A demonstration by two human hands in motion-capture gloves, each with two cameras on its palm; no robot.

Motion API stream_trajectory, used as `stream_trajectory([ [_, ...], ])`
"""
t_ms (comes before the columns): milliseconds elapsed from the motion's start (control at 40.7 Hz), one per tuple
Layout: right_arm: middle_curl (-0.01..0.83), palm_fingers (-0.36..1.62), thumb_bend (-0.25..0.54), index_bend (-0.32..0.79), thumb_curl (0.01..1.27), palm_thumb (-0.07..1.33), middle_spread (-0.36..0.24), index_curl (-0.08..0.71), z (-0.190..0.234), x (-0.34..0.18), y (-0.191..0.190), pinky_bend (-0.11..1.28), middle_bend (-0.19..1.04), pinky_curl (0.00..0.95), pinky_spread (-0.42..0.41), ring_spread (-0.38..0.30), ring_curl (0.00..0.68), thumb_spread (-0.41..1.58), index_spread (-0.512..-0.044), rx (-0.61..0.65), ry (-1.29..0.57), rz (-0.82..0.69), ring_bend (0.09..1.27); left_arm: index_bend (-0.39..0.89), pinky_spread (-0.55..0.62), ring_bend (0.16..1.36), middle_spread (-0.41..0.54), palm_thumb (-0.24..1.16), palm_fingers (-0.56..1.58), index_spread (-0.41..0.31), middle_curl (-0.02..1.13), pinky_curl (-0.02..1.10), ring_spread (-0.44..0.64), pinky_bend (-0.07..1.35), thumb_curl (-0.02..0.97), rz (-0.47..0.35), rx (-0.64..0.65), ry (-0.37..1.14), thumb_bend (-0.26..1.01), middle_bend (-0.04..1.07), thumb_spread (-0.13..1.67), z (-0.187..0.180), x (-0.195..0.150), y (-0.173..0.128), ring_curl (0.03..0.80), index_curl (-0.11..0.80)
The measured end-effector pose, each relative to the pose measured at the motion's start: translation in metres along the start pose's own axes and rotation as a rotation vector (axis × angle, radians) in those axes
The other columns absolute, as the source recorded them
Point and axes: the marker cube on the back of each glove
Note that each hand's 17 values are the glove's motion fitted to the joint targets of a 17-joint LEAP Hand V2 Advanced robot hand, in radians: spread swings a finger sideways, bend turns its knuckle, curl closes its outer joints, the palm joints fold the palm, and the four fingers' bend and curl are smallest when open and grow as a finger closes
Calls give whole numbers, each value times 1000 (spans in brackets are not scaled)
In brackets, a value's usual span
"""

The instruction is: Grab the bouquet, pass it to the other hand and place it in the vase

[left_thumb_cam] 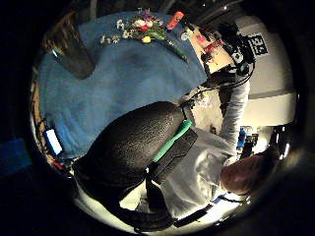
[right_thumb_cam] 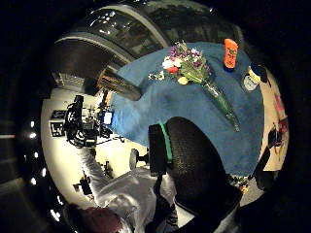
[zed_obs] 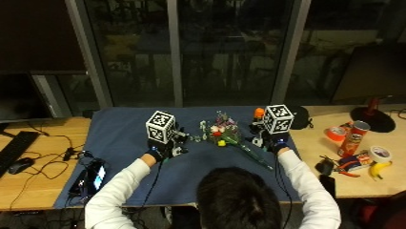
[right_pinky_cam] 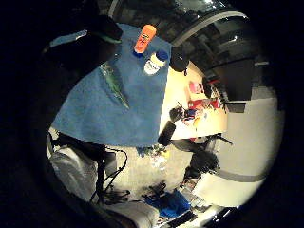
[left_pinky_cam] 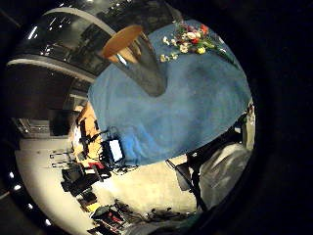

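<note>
Outside view: the bouquet lies flat on the blue cloth that covers the middle of the bench, nearer the far edge than the near one. Its long axis runs on a diagonal: the flower heads, white, red, yellow and purple, point toward the far edge and slightly to the person's left, while the green stems trail toward the near right corner of the cloth.

The bouquet sits between the two hands and neither touches it. The left hand hovers over the cloth to the left of the blooms, a little apart. The right hand is just beside the stems on their right. Whether the fingers of either are spread or curled cannot be told.

The vase, tall and clear, stands upright on the cloth near the left hand, seen in the left palm views, apart from the flower heads. An orange canister stands near the far edge beyond the right hand.
</note>
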Motion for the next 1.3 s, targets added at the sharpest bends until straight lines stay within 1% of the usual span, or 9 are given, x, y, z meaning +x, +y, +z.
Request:
stream_trajectory([
  [25,46,482,172,10,62,274,18,-7,-1,-1,1,531,191,119,128,24,93,441,-151,3,0,0,450,119,205,433,134,38,190,-19,14,61,166,313,34,0,0,0,7,129,376,-1,0,1,75,30],
  [98,88,433,176,30,88,299,24,25,-6,-5,6,590,201,193,174,28,162,653,-203,18,-1,-5,507,130,283,496,184,41,154,-25,41,105,235,342,60,4,2,-4,-5,144,536,-4,2,5,121,57],
  [221,144,400,166,63,123,321,28,48,-13,-8,12,627,226,248,217,35,216,882,-256,32,-11,-9,551,143,363,553,235,38,115,-32,75,152,309,370,100,13,7,-15,-17,167,704,-6,6,7,163,96],
  [418,210,385,129,73,167,335,27,68,-11,-9,8,636,254,280,243,32,257,1068,-289,17,-36,-4,597,159,426,587,273,26,90,-34,117,193,366,392,152,44,49,46,-24,180,836,4,4,1,191,153],
  [541,252,401,106,63,188,346,20,69,-6,-8,10,618,307,288,245,15,277,1128,-299,-12,-28,9,624,188,427,591,268,64,174,-22,157,199,356,354,183,24,51,58,-8,215,896,9,6,5,199,194],
  [861,306,360,46,69,235,379,17,82,-17,0,13,635,314,319,248,8,309,1183,-300,-23,-39,106,647,149,396,594,245,157,226,19,223,247,320,353,237,17,55,30,-4,196,1012,21,21,-14,221,242],
  [984,317,343,28,73,256,405,21,86,-17,15,0,645,305,326,247,11,316,1176,-299,-39,-46,193,651,145,383,596,235,168,225,32,241,264,308,361,247,26,72,35,-15,189,1037,18,27,-20,231,251],
  [1131,322,372,10,71,283,445,23,91,-8,37,-19,668,277,336,243,10,326,1157,-265,-120,-110,317,680,131,369,601,237,179,214,46,259,283,300,371,257,59,95,40,-16,192,1060,17,37,-22,241,252],
  [1304,330,283,-11,-21,307,480,74,45,5,61,-34,820,239,382,246,76,350,1140,-213,-149,-154,436,733,124,369,617,245,187,192,53,273,300,296,384,264,90,90,33,-18,184,1077,25,39,-21,253,250],
])
